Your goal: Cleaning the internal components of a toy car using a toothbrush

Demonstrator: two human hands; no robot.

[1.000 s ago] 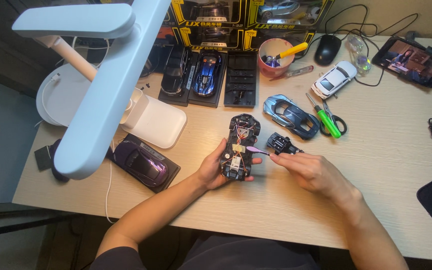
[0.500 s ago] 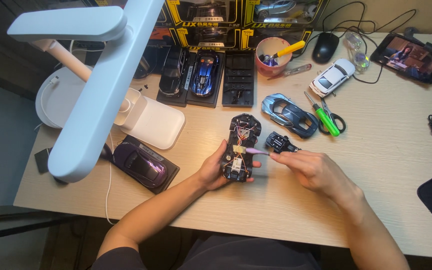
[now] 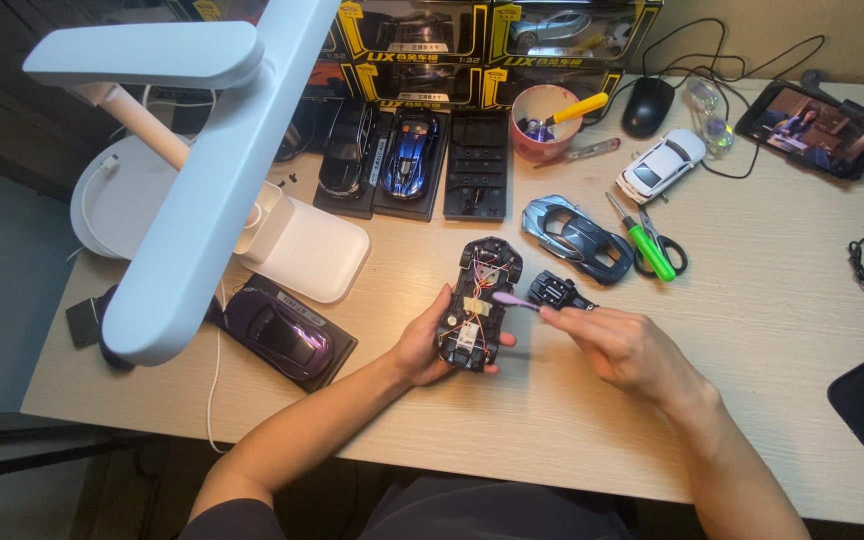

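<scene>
Opened toy car chassis held on the desk, a thin purple tool at its wiring

The left hand (image 3: 422, 345) wraps narrowly around the rear sides of the black model-car chassis (image 3: 479, 303), which lies open side up on the wooden desk (image 3: 772, 340), just beside a small black loose part (image 3: 555, 290). The right hand (image 3: 624, 345) pinches a slim purple tool (image 3: 515, 300) between the fingertips, its tip over the exposed thin wires and small board. The chassis looks light and stiff, but the wires seem fragile; I judge the plastic side edges are the safest place to hold, never the wiring. A blue car body shell (image 3: 577, 237) rests near.
</scene>
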